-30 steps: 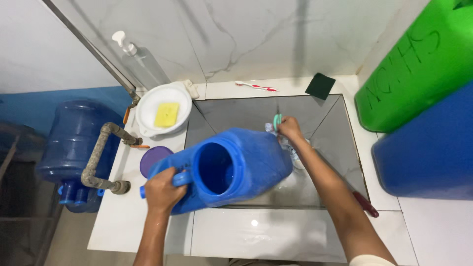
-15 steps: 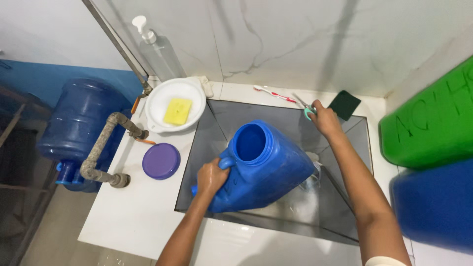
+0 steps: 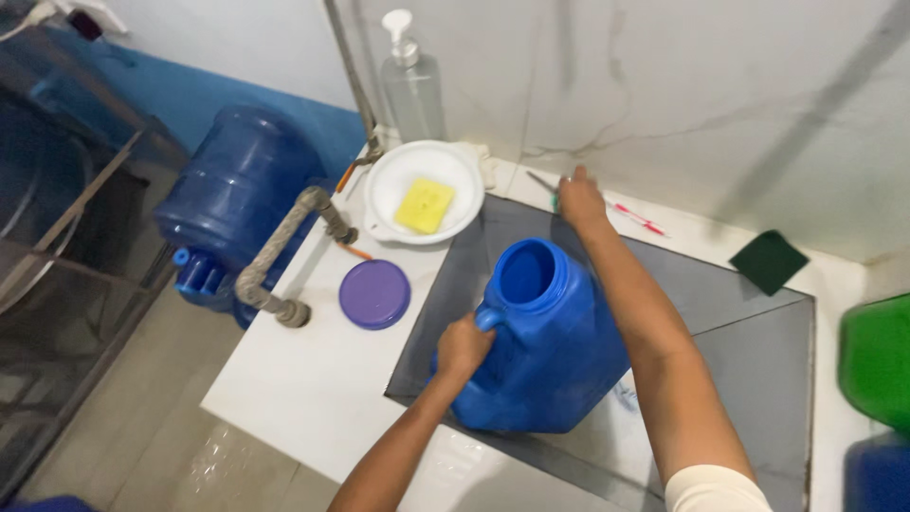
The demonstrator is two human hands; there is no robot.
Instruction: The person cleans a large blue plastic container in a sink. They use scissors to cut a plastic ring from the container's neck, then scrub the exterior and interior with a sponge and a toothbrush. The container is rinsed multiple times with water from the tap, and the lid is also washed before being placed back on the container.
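Head view: two hands at a grey sink with a blue jerrycan.
Left hand (image 3: 463,346) is closed around the handle of the blue jerrycan (image 3: 545,351), which stands open-mouthed at frame centre in the sink (image 3: 749,370). Right hand (image 3: 580,197) reaches to the sink's upper rim, fingers on a thin tool (image 3: 544,182); its grip cannot be told. A white bowl (image 3: 384,194) with a yellow sponge (image 3: 425,206) sits upper centre.

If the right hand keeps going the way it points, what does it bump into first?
Probably the white wall. The right hand points up past the sink edge; a thin tool lies right by it, though depth is unclear.
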